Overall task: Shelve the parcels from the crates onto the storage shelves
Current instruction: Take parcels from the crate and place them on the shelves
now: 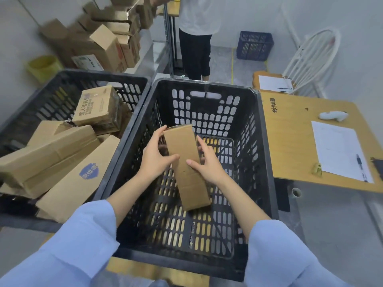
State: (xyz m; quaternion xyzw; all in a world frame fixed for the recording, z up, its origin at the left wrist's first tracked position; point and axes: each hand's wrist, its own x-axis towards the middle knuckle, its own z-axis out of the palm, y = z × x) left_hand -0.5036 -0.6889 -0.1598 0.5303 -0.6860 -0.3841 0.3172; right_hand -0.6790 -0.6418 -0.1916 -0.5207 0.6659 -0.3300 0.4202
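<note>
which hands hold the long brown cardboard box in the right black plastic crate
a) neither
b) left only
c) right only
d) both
d: the left hand and right hand both grip the long brown cardboard box by its sides, within the black slotted plastic crate.

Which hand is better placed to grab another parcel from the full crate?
Left, probably: the full crate sits on that side, next to the left hand; the right hand could hold the box alone.

right crate (263,141): black, slotted walls
long parcel (187,166): plain brown carton, tilted, gripped by left hand (154,160) and right hand (207,167) inside right crate
left crate (103,76): black, piled with brown parcels (62,150) lying askew
</note>
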